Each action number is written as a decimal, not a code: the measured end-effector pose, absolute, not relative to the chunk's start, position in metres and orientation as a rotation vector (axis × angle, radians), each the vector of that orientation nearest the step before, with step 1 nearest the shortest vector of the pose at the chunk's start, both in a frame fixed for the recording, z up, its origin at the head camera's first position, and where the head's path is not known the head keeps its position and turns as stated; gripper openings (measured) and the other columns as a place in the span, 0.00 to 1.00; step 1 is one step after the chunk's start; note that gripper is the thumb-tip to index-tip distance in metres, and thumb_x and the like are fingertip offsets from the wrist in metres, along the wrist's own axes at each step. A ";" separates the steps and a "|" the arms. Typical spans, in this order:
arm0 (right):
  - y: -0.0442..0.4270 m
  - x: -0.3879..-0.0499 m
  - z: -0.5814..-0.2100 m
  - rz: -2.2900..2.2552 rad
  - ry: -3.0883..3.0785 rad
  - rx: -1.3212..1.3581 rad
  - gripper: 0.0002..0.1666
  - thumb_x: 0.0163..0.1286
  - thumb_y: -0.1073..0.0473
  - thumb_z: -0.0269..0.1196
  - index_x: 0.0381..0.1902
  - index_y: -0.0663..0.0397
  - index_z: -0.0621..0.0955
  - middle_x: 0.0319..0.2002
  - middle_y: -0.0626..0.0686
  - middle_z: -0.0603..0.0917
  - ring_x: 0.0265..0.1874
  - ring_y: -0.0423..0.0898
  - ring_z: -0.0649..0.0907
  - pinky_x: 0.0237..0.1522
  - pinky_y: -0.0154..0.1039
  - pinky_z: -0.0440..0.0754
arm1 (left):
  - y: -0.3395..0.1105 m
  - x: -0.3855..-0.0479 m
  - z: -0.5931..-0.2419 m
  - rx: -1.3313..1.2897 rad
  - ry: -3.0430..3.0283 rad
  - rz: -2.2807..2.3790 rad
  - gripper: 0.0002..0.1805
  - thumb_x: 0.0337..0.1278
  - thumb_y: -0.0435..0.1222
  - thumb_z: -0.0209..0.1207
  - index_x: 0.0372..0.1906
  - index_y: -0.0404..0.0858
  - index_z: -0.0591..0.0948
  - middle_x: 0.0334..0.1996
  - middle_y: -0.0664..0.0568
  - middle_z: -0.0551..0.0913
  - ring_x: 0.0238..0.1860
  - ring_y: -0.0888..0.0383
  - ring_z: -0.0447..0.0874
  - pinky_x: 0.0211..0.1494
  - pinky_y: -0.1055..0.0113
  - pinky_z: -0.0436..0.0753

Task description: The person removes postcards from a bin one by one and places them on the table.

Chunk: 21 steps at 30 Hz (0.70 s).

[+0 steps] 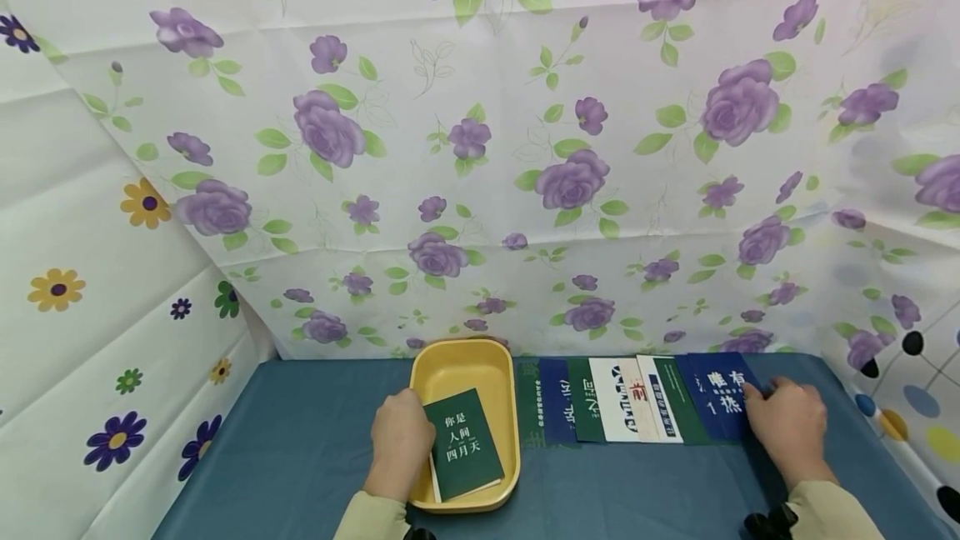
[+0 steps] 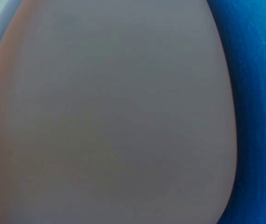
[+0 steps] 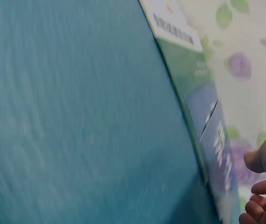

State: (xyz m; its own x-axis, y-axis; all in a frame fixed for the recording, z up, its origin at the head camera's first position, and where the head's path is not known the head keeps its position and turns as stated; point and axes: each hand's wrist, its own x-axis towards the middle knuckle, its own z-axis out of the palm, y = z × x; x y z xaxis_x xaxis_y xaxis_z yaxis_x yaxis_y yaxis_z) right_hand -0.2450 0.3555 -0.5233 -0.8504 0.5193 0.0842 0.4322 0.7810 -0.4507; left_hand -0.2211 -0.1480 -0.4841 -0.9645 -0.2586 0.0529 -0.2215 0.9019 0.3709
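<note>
My left hand (image 1: 402, 444) is at the left rim of a yellow tray (image 1: 516, 423) and grips it; its fingertips are hidden. In the left wrist view, a blurred expanse of the hand (image 2: 119, 112) fills most of the picture. Inside the tray lies a dark green book (image 1: 465, 444) with white Chinese lettering, tilted, with pale page edges showing. My right hand (image 1: 787, 423) is beside a blue book (image 1: 716, 394) at the right end of an overlapping row. The right wrist view shows thumb and fingers (image 3: 261, 186) apart, with nothing between them.
Left of the blue book overlap a white-covered book (image 1: 615, 398), a green book (image 1: 585, 390) and several others, reaching close to the tray's right side. A blue-grey cloth covers the table (image 1: 600, 490). Flower-printed sheets (image 1: 480, 190) hang behind and at both sides.
</note>
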 end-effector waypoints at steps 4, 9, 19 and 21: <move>0.336 -0.244 -0.512 0.687 -2.686 -0.651 0.35 0.66 0.50 0.58 0.59 0.74 0.69 0.56 0.77 0.68 0.61 0.70 0.62 0.59 0.66 0.59 | -0.148 -0.221 -0.484 0.375 -2.965 -0.561 0.08 0.45 0.27 0.62 0.33 0.29 0.80 0.20 0.43 0.80 0.17 0.51 0.79 0.16 0.62 0.74; 0.305 -0.242 -0.493 0.699 -2.602 -0.446 0.31 0.64 0.50 0.61 0.55 0.71 0.74 0.55 0.75 0.70 0.57 0.70 0.67 0.54 0.67 0.64 | -0.148 -0.221 -0.484 0.381 -2.966 -0.568 0.07 0.45 0.27 0.62 0.33 0.29 0.80 0.20 0.44 0.80 0.17 0.52 0.79 0.16 0.62 0.74; 0.229 -0.239 -0.465 0.744 -2.475 -0.131 0.27 0.58 0.54 0.67 0.52 0.63 0.78 0.52 0.66 0.74 0.52 0.64 0.73 0.48 0.62 0.71 | -0.147 -0.221 -0.483 0.394 -2.975 -0.565 0.08 0.45 0.28 0.62 0.33 0.29 0.80 0.21 0.43 0.80 0.19 0.51 0.80 0.19 0.60 0.76; 0.214 -0.236 -0.463 0.752 -2.479 -0.081 0.27 0.58 0.53 0.67 0.52 0.62 0.78 0.52 0.65 0.75 0.52 0.64 0.74 0.48 0.61 0.72 | -0.147 -0.221 -0.483 0.394 -2.976 -0.564 0.07 0.45 0.27 0.62 0.33 0.30 0.80 0.20 0.43 0.80 0.19 0.51 0.80 0.18 0.60 0.75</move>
State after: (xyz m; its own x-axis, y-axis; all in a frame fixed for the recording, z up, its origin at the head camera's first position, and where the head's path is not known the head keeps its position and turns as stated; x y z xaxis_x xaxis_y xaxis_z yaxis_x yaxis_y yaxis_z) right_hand -0.2363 0.2137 -0.4626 -0.8508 0.2067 0.4831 -0.0964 0.8424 -0.5302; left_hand -0.2214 -0.1472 -0.4829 -0.9630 -0.2671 0.0372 -0.2349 0.8986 0.3706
